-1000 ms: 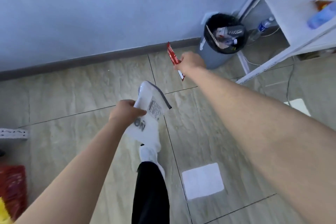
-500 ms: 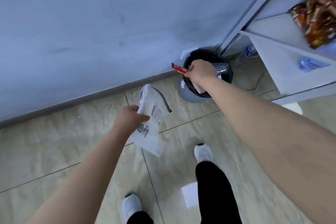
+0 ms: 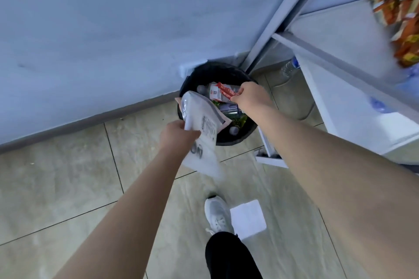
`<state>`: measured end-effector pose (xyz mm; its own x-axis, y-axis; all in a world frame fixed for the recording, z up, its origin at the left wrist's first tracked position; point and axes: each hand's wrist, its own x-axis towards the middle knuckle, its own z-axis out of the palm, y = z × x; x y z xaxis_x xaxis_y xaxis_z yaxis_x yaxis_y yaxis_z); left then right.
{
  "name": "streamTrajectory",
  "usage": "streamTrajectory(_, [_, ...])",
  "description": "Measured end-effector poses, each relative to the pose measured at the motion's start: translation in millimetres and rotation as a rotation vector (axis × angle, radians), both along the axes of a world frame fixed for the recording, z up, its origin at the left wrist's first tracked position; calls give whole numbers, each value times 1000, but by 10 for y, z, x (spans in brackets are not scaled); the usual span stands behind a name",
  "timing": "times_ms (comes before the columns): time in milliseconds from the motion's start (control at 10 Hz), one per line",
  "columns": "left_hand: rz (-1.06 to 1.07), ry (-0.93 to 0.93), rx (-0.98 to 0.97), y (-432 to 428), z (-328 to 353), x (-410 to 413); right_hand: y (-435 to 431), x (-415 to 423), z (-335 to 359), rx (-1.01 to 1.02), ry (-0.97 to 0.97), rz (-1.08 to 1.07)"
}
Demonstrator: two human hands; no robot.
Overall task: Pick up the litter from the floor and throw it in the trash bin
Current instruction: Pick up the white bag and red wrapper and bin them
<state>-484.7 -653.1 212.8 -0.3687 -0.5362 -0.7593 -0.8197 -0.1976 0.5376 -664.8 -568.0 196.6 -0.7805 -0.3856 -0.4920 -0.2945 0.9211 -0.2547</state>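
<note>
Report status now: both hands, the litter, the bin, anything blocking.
Right hand pinching red wrapper over trash bin. Left hand gripping white plastic bag at rim. Nothing blocking.

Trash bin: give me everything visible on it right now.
The trash bin is round with a black liner over the rim, open-topped, upright on the tiled floor against the wall, beside the white shelf unit's leg. It already holds bottles and wrappers. The right hand holds a red wrapper over the opening; the left hand's white mailer bag overlaps its near-left rim.
</note>
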Motion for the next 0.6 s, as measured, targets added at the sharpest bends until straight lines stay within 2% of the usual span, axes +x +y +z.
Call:
streamTrajectory(100, [98, 21, -34, 111, -142, -323, 103, -218, -144, -58, 12, -3])
streamTrajectory(200, [111, -36, -80, 190, -260, -604, 119, -356, -242, -102, -27, 24])
streamTrajectory(300, [179, -47, 33, 255, -315, -737, 126, -393, -326, -100, -103, 63])
streamTrajectory(600, [106, 27, 77, 367, -127, -565, 331, -351, -135, -108, -171, 58])
